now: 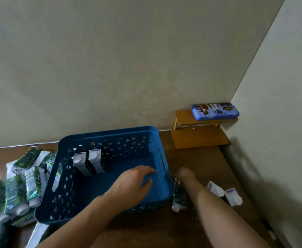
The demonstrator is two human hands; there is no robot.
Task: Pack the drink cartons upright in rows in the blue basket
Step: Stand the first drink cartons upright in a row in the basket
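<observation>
Starting at your left: a loose heap of drink cartons (pixel 19 183) lay on the brown table (pixel 196 163) against the blue basket (pixel 111 138). Inside the basket, two cartons (pixel 88 162) stood upright near its far left corner. Your left hand (pixel 137 178) rested in the basket, fingers relaxed and flat on its floor, grasping nothing. Your right hand (pixel 185 173) was blurred just right of the basket; its grip could not be told. Three more cartons (pixel 233 196) lay near that arm. A pencil case (pixel 214 110) sat on a small wooden shelf (pixel 200 138) in the corner.
</observation>
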